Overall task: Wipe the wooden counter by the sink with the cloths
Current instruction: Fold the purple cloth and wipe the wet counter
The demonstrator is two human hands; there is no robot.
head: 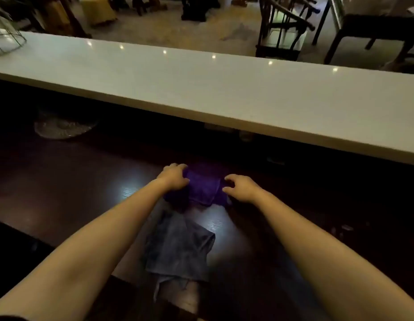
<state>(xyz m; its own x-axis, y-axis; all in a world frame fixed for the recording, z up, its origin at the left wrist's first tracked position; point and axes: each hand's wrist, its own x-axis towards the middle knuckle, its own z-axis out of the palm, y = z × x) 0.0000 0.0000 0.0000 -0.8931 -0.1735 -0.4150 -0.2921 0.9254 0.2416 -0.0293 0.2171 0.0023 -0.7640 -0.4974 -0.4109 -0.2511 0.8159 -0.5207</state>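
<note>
A folded purple cloth [202,186] lies on the dark wooden counter [62,181], in the middle of the view. My left hand [173,176] grips its left edge with curled fingers. My right hand [239,186] rests at the cloth's right edge, fingers bent and spread; whether it pinches the fabric is unclear. A grey cloth [178,249] lies crumpled nearer to me, between my forearms, hanging partly over the counter's near edge.
A long white raised bar top [224,89] runs across behind the wooden counter and overhangs its far part. A round pale object [62,128] sits in shadow at the far left. Chairs and tables stand beyond the bar.
</note>
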